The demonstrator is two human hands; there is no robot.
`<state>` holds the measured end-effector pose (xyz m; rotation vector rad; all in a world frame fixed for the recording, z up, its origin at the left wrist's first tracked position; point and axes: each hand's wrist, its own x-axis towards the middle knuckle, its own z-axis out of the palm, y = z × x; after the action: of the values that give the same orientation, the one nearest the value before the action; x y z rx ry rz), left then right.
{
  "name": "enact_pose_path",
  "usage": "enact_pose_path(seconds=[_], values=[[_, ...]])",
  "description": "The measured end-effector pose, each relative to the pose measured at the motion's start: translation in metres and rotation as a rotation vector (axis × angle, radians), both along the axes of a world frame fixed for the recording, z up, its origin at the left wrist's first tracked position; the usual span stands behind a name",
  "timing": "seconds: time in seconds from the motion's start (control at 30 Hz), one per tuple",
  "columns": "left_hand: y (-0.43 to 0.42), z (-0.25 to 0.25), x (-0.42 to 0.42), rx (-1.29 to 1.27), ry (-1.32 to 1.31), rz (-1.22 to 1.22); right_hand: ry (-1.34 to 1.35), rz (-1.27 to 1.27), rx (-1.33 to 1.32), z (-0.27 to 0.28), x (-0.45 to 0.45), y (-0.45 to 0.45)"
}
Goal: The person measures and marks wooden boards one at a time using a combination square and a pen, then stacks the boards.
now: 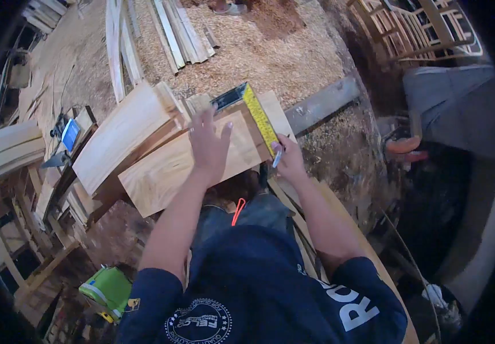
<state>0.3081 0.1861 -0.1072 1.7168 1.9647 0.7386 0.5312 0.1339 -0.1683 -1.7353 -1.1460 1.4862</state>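
Note:
A try square with a yellow marked blade [259, 117] and a black stock lies across a pale wooden board [167, 172] in front of me. My left hand [208, 143] is over the board, its fingers apart and the fingertips close to the stock; I cannot tell whether they touch it. At the blade's near end, my right hand [290, 160] is closed around a slim whitish pen [277, 157]. Its fingers are up against the blade's tip. A second piece of pale wood [279, 109] shows beyond the blade.
Curved boards [124, 135] lie to the left, near a blue-and-white box [71, 135]. Long wooden strips [181, 34] rest on ground covered in shavings. A grey plank [325, 103] extends right. A green bag [107, 289] sits lower left, and wooden frames [414, 28] stand upper right.

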Motion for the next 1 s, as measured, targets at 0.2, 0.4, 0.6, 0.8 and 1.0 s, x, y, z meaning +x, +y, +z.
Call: enact_pose_path(seconds=[0.2,0.4,0.6,0.8,1.0], values=[[0.08,-0.087,-0.002,-0.099,0.017,-0.342,-0.214,-0.029,0.136,-0.019,0.017,0.005],[0.087,-0.103,0.01,-0.115,0.054,-0.224,-0.572,0.018,0.119,-0.014,0.055,-0.028],[0.083,-0.098,0.025,-0.117,0.008,-0.154,0.105,-0.405,-0.131,-0.021,0.105,-0.058],[0.08,-0.097,0.029,-0.091,0.034,-0.148,-0.329,-0.109,0.223,-0.016,0.123,-0.052],[0.078,-0.103,0.03,-0.044,0.082,-0.138,-0.1,-0.164,0.141,0.001,0.101,-0.023]])
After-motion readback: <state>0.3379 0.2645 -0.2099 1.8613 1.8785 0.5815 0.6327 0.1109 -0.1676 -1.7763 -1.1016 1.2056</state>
